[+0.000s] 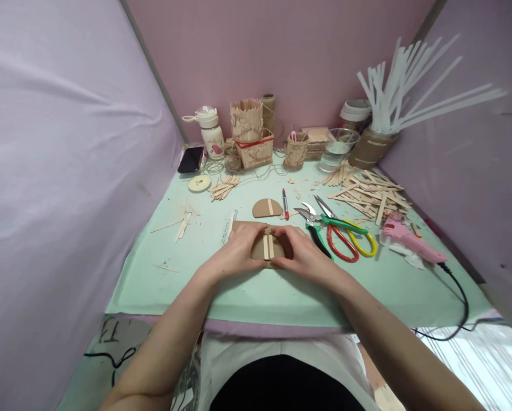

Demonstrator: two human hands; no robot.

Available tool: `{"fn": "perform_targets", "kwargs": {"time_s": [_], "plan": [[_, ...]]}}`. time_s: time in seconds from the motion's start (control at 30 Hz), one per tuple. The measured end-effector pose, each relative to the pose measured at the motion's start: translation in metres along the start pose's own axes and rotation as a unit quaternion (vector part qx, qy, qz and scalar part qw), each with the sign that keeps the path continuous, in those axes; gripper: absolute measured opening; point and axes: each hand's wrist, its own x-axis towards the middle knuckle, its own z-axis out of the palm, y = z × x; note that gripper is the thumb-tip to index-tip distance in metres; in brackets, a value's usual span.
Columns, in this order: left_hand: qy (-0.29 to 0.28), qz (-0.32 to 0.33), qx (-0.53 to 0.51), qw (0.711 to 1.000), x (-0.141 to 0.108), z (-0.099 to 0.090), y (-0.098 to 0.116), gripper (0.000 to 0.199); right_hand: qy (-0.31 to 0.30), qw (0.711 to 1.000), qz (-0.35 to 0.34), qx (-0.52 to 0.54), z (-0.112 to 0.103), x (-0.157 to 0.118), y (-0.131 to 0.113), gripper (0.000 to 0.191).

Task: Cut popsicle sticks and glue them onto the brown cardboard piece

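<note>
Close to the table's front middle, my left hand [241, 246] and my right hand [303, 251] curve around a small brown cardboard piece [258, 252], one from each side. Fingers lie along its far edge and thumbs along its near edge. Two pale wooden craft sticks [268, 247] lie upright and side by side across its middle. Behind my hands, part of another cardboard sheet [251, 224] shows. Farther back lies a rounded cardboard piece [260, 209] with one stick across it. A red-capped marker [285, 204] is to its right.
On the right are pruning shears [313, 219], red-and-yellow-handled scissors [343, 245], a corded pink glue gun [412, 240] and a craft stick pile [362, 191]. A water cup [336, 151], stick-covered containers [256, 151] and a white bottle [212, 134] stand at the back. Loose sticks [182, 225] lie left.
</note>
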Motion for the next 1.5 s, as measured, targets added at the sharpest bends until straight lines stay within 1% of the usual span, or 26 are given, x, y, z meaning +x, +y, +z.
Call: {"fn": "perform_targets", "kwargs": {"time_s": [0.13, 0.3, 0.57, 0.73, 1.03, 1.5], "plan": [[0.005, -0.003, -0.016, 1.000, 0.000, 0.000, -0.002, 0.062, 0.006, 1.000, -0.002, 0.014, 0.005, 0.000, 0.004, 0.040], [-0.001, -0.021, -0.026, 0.999, -0.002, -0.001, -0.006, 0.062, 0.003, 1.000, -0.001, 0.012, 0.005, 0.001, 0.002, 0.042], [0.003, -0.024, -0.031, 0.999, -0.002, 0.003, -0.010, 0.060, -0.002, 1.000, 0.009, 0.014, 0.007, 0.003, 0.002, 0.041], [0.004, -0.025, -0.034, 0.999, -0.002, 0.004, -0.012, 0.063, 0.000, 1.000, 0.011, 0.016, 0.008, 0.003, 0.003, 0.043], [0.008, -0.024, -0.027, 0.999, -0.002, 0.008, -0.019, 0.070, -0.003, 1.000, 0.015, 0.018, 0.007, 0.003, 0.001, 0.041], [0.006, -0.019, -0.035, 0.999, -0.003, 0.006, -0.017, 0.065, -0.003, 1.000, 0.010, 0.025, 0.007, 0.002, 0.003, 0.043]]}}
